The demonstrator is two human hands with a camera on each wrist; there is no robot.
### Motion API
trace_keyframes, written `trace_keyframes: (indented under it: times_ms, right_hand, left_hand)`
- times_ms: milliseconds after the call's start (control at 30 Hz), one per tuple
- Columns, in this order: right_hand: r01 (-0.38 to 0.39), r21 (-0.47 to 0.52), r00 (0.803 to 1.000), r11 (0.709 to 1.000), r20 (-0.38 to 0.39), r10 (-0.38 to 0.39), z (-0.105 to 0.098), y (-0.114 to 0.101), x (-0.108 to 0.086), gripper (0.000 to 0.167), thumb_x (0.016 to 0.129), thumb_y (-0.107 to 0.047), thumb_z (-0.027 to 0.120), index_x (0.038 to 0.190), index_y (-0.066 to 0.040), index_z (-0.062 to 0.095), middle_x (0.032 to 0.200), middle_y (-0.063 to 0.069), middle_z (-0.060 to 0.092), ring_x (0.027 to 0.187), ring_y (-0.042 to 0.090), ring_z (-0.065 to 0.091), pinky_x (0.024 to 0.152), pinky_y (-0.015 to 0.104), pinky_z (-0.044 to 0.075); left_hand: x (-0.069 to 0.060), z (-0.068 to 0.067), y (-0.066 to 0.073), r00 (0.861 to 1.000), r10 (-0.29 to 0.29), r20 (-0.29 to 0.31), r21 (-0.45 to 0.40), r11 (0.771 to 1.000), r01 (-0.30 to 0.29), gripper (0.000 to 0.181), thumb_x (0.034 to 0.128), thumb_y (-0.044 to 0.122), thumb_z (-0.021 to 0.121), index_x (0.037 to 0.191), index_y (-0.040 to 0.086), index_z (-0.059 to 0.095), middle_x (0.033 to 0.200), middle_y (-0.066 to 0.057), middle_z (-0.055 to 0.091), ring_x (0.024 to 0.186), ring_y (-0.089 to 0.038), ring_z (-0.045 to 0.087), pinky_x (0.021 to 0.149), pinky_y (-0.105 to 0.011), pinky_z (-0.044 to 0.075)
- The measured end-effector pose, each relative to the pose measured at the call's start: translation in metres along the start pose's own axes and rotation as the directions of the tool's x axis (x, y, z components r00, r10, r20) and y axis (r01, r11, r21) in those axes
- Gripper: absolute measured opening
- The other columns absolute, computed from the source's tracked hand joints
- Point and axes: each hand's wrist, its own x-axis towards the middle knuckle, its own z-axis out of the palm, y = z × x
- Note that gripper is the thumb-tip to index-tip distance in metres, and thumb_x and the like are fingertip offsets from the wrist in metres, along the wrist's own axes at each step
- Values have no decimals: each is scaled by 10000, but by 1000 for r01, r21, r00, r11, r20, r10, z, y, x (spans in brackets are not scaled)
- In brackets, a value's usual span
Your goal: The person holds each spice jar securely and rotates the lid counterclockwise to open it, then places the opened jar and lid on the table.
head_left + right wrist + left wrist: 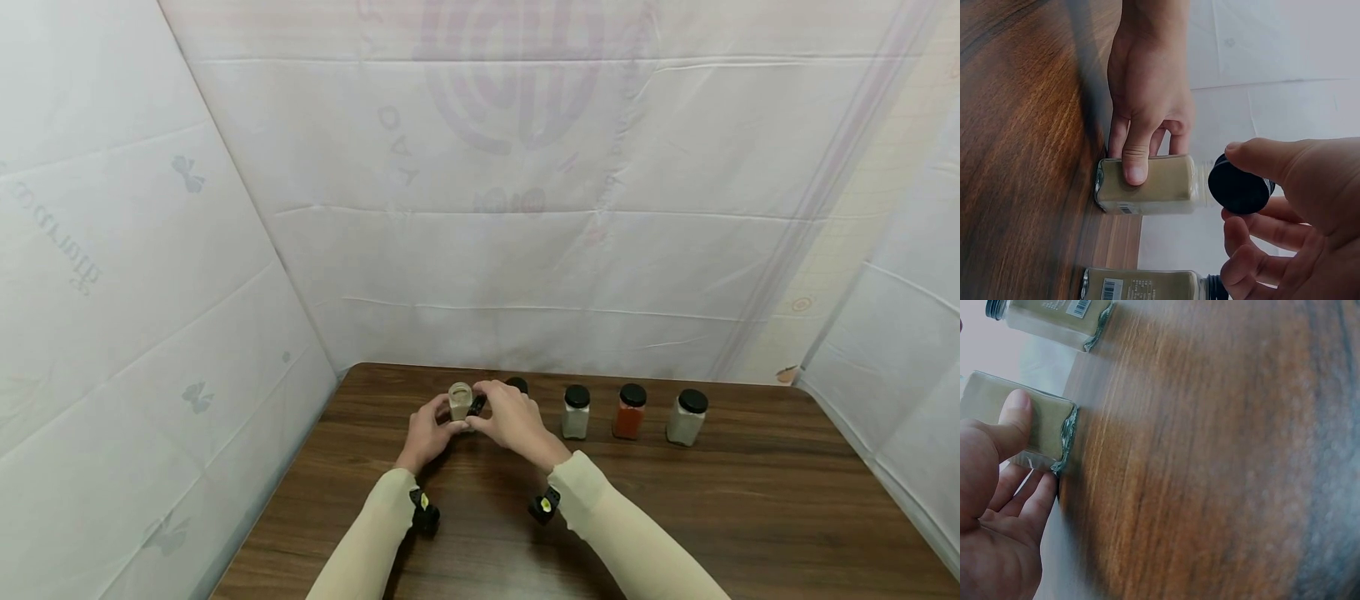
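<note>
five jars stood along the far part of the worktop (750,500). the leftmost, an open jar (460,407) of tan powder, sat upright at far left of centre. we saw the left hand (426,433) gripping it low, its thumb (1136,169) on the near face. the right hand (517,419) pinched the black lid (1239,187), which was tilted just beside the bare neck (1200,181); whether the two touched, we could not tell.

we judged that steadiness mattered most: the powder reached near the shoulder, so the left hand needed to press the base flat and avoid any lean. the lid called for a light hold by its rim and no sideways knock against the glass. we also reckoned the right hand had little room, since the second jar (1141,284), lid on, stood just to the right, partly hidden behind it in the head view.
</note>
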Motion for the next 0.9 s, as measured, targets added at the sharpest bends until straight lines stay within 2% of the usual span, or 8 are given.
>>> trace_keyframes:
  times_ms: [67,200,433,667,767,900]
  right_hand:
    - [2,-5,1000,1000,9,-2,0,1,-2,513,930,-341,787,1375,-128,643,1341,68,645,961,246,683,654,419,554]
    - [6,-19,1000,1000,25,-6,0,3,-4,476,929,-298,792,1357,-141,655,1285,57,655,844,187,652,586,360,507]
    - [10,-7,998,1000,56,-9,1,5,-9,464,915,-230,798,1342,-148,636,1192,46,683,854,187,664,630,367,530]
    - [17,1,994,1000,104,-17,2,7,-13,437,911,-230,792,1302,-168,607,1006,10,681,734,131,620,577,306,488]
    - [19,6,993,1000,121,-20,4,7,-14,420,914,-240,790,1290,-177,613,1010,4,674,760,134,621,598,316,496]
    - [27,-7,992,1000,124,-26,9,8,-14,377,917,-261,800,1254,-183,652,1102,-7,650,890,160,631,675,366,523]
  left_hand:
    - [0,0,-1,1000,6,-1,5,1000,-6,528,882,183,824,1365,88,631,1275,-138,705,1216,-314,651,1003,-523,505]
    - [0,1,-1,1000,19,2,12,1000,-19,529,884,205,822,1360,79,630,1253,-132,717,1195,-316,662,994,-528,509]
    - [0,1,-1,1000,22,-4,26,999,-22,518,886,215,821,1350,78,635,1234,-123,726,1182,-315,669,990,-531,509]
    - [1,0,0,1000,2,-8,22,1000,-2,515,886,198,824,1352,83,635,1247,-123,721,1205,-315,657,1012,-535,492]
    - [1,1,0,1000,-18,-11,17,1000,18,521,891,184,819,1366,87,628,1266,-123,712,1225,-313,645,1035,-538,475]
    - [2,1,0,1000,-23,-14,24,999,24,501,900,167,811,1359,81,629,1254,-121,719,1214,-307,652,1044,-539,466]
